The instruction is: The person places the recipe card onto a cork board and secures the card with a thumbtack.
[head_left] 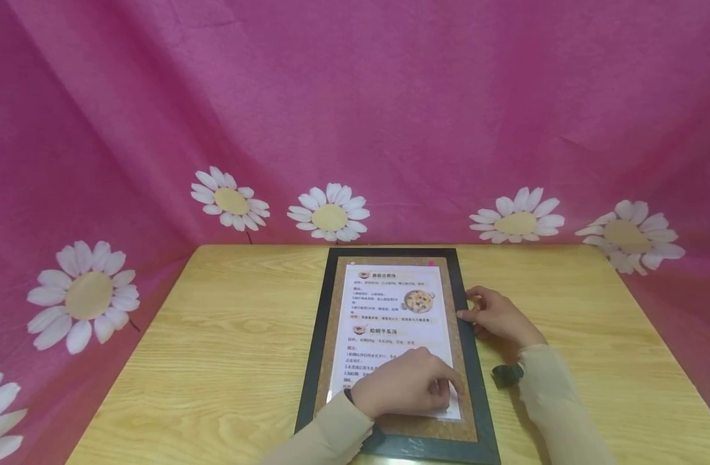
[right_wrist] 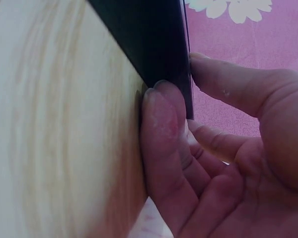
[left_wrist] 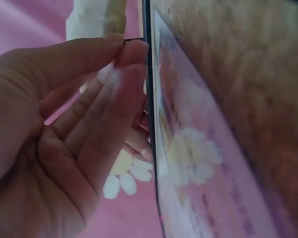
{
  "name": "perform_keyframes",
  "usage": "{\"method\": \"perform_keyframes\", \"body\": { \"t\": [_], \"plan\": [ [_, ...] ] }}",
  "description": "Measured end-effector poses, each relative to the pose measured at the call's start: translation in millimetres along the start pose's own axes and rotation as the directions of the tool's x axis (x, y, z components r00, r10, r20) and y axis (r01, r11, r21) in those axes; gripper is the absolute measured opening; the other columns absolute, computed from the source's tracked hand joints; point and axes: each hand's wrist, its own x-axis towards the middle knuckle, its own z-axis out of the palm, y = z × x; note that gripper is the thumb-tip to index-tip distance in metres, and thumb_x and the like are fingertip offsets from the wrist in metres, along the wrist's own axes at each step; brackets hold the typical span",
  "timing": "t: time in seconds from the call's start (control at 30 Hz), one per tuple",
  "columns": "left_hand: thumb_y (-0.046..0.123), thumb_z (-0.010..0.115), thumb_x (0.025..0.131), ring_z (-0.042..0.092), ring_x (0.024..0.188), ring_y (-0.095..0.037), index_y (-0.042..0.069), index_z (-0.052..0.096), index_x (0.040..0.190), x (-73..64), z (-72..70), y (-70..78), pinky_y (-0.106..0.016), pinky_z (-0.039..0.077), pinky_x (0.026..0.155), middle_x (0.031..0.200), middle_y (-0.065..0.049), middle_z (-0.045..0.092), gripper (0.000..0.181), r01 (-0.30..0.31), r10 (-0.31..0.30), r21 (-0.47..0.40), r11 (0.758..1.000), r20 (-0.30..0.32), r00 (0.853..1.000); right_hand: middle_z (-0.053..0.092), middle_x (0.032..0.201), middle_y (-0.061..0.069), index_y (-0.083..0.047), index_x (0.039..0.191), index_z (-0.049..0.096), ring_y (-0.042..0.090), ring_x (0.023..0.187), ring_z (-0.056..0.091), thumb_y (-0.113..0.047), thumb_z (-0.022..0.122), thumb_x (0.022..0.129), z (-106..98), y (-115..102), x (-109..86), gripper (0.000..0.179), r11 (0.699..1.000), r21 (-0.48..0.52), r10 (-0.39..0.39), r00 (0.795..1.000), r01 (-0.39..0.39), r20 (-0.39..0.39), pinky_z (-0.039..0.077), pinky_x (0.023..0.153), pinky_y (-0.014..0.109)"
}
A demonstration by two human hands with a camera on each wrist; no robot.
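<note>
A framed cork board (head_left: pixel 472 361) lies flat on the wooden table, with a glossy recipe sheet (head_left: pixel 384 310) over most of its cork. Across the lower part of the sheet reaches my left hand (head_left: pixel 404 384), its bent fingers down at the sheet's right edge. Thumb and forefinger tips come together close to the board in the left wrist view; I cannot tell whether they pinch something small. My right hand (head_left: pixel 500 316) grips the frame's right side, thumb (right_wrist: pixel 228 79) on the upper face and fingers at the outer edge against the table.
A pink pin (head_left: pixel 431 263) and a paler pin (head_left: pixel 353 263) mark the sheet's top corners. The wooden table (head_left: pixel 215 361) extends to both sides of the board. Behind it hangs a pink cloth (head_left: pixel 389 116) with white daisies.
</note>
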Motion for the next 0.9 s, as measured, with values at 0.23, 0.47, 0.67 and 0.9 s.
{"method": "perform_keyframes", "body": {
  "t": [0.23, 0.47, 0.67, 0.9],
  "plan": [
    [0.007, 0.067, 0.081, 0.043, 0.052, 0.003, 0.029, 0.074, 0.098, 3.5, 1.3, 5.7, -0.011, 0.034, 0.051, 0.075, 0.019, 0.064, 0.028, 0.054, -0.058, 0.090, 0.994, 0.033, 0.998, 0.056, 0.090, 0.009, -0.003, 0.139, 0.040, 0.020, 0.074, 0.056, -0.032, 0.070, 0.088, 0, 0, 2.1, 0.065, 1.000, -0.001, 0.002, 1.000, -0.002, 0.000, 0.052, 0.067, 0.031],
    [0.013, 0.078, 0.075, 0.050, 0.061, 0.005, 0.030, 0.074, 0.096, 0.1, -2.1, 7.2, -0.009, 0.037, 0.058, 0.072, 0.019, 0.060, 0.028, 0.113, -0.122, 0.095, 0.989, 0.092, 0.988, 0.056, 0.091, 0.010, -0.005, 0.138, 0.042, 0.021, 0.075, 0.057, -0.034, 0.070, 0.087, 0, 2, 4.2, 0.065, 1.000, -0.010, 0.017, 1.000, -0.017, -0.005, 0.052, 0.068, 0.030],
    [0.008, 0.069, 0.078, 0.049, 0.065, 0.002, 0.031, 0.074, 0.088, -2.0, -2.8, 7.8, -0.010, 0.036, 0.061, 0.078, 0.019, 0.062, 0.025, 0.097, -0.106, 0.188, 0.977, 0.043, 0.993, 0.055, 0.092, 0.010, -0.005, 0.138, 0.042, 0.021, 0.075, 0.057, -0.034, 0.071, 0.087, 0, 3, 4.0, 0.065, 1.000, -0.011, 0.011, 1.000, -0.011, -0.012, 0.052, 0.068, 0.030],
    [0.016, 0.079, 0.074, 0.047, 0.065, 0.002, 0.030, 0.074, 0.085, -3.1, -0.8, 15.0, -0.011, 0.036, 0.061, 0.073, 0.017, 0.056, 0.018, 0.123, -0.139, 0.265, 0.956, 0.041, 0.989, 0.056, 0.093, 0.010, -0.005, 0.139, 0.041, 0.021, 0.077, 0.057, -0.035, 0.071, 0.086, 0, 3, 3.3, 0.067, 1.000, 0.006, 0.022, 1.000, -0.022, -0.015, 0.052, 0.069, 0.030]
  ]
}}
